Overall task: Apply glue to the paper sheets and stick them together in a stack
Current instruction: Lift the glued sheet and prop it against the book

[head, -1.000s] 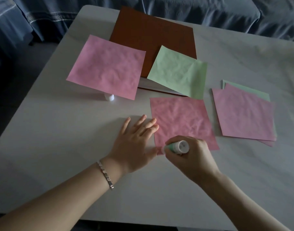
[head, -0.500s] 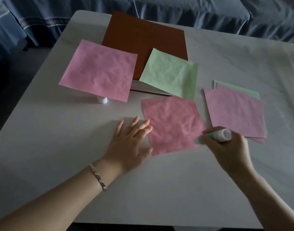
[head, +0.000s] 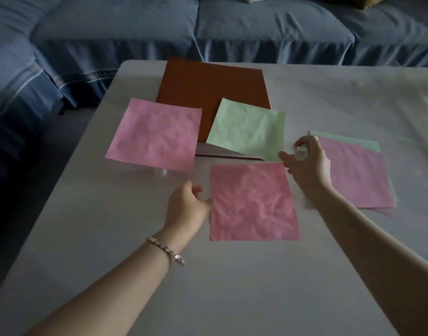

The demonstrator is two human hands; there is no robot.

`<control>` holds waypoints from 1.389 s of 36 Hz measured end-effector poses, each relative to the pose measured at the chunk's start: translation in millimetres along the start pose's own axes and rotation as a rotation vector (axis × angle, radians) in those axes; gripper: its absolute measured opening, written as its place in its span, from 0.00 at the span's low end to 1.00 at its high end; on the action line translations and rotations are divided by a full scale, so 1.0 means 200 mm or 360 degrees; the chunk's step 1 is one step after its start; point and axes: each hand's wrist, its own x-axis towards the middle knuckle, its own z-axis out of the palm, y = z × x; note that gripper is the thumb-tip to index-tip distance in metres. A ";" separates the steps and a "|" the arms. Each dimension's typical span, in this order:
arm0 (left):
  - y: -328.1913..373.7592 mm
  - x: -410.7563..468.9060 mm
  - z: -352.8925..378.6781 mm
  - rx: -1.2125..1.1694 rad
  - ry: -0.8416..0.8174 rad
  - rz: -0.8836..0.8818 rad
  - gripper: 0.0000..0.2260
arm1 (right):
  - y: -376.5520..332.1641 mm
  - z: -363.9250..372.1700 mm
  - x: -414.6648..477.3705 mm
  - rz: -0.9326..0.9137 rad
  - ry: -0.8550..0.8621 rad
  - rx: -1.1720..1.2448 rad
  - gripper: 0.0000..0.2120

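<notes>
Filling the top of the frame, a blue sofa (head: 208,27) backs the white table (head: 232,287). A brown folder (head: 208,88) at upper centre carries a green sheet (head: 246,129); another pink sheet (head: 154,134) lies left, a pink-and-green stack (head: 358,173) right. At centre lies the crumpled pink sheet (head: 253,202), the left hand (head: 186,207) loosely curled, touching its left edge. The right hand (head: 307,163) grips a glue stick (head: 301,151) above it.

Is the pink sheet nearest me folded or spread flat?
Spread flat: the pink sheet shows all four corners on the table, wrinkled but unfolded.
</notes>
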 end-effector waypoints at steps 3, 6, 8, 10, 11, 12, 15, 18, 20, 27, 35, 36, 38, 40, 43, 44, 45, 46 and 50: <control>0.04 -0.01 0.02 0.0146 -0.0056 -0.0036 0.19 | 0.00 0.06 0.04 0.0053 0.0019 -0.0009 0.16; 0.08 -0.02 0.04 0.0313 -0.0046 0.0011 0.21 | 0.01 0.09 0.06 0.0155 0.0035 0.0057 0.17; 0.10 -0.02 0.05 0.0357 -0.0050 0.0041 0.18 | 0.02 0.08 0.06 0.0175 0.0074 0.0146 0.16; 0.11 -0.02 0.06 0.0412 -0.0051 0.0060 0.16 | 0.03 0.03 0.05 0.0121 0.0129 0.0172 0.16; 0.12 -0.01 0.07 0.0435 -0.0054 0.0066 0.16 | 0.04 0.00 0.04 0.0091 0.0150 0.0178 0.16; 0.13 -0.01 0.08 0.0451 -0.0055 0.0068 0.16 | 0.06 -0.04 0.03 0.0066 0.0176 0.0186 0.16; 0.13 0.01 0.09 0.0443 -0.0052 0.0039 0.15 | 0.13 -0.16 0.01 0.0052 0.0284 0.0240 0.19; 0.13 0.03 0.10 0.0450 -0.0039 0.0014 0.14 | 0.19 -0.30 -0.02 0.0072 0.0314 0.0368 0.22; 0.12 0.03 0.10 0.0467 -0.0028 -0.0004 0.14 | 0.22 -0.37 -0.05 0.0063 0.0295 0.0458 0.22; 0.11 0.04 0.11 0.0434 -0.0057 -0.0072 0.11 | 0.25 -0.50 -0.13 0.0156 0.0239 0.0808 0.20; 0.11 0.02 0.08 0.0214 -0.0123 -0.0071 0.10 | 0.26 -0.45 -0.20 0.0250 0.0176 0.0954 0.21; 0.12 0.01 0.07 0.0219 -0.0102 -0.0018 0.10 | 0.26 -0.45 -0.20 0.0257 0.0176 0.0972 0.20; 0.12 -0.01 0.07 0.0224 -0.0048 0.0116 0.09 | 0.26 -0.44 -0.22 0.0275 0.0169 0.1014 0.20; 0.12 -0.01 0.06 0.0150 -0.0036 0.0190 0.09 | 0.24 -0.43 -0.23 0.0285 0.0156 0.1055 0.20; 0.14 0.00 0.04 -0.0111 -0.0021 0.0177 0.10 | 0.21 -0.43 -0.24 0.0281 0.0150 0.1100 0.19; 0.15 0.01 0.03 -0.0216 -0.0004 0.0140 0.11 | 0.20 -0.43 -0.24 0.0278 0.0152 0.1114 0.19; 0.16 0.02 0.02 -0.0318 -0.0003 0.0071 0.13 | 0.20 -0.43 -0.24 0.0277 0.0155 0.1128 0.19; 0.18 0.03 0.01 -0.0420 -0.0023 -0.0023 0.13 | 0.20 -0.43 -0.24 0.0277 0.0158 0.1136 0.19; 0.27 0.07 -0.04 -0.0752 -0.0238 -0.0330 0.07 | 0.19 -0.44 -0.24 0.0283 0.0162 0.1148 0.19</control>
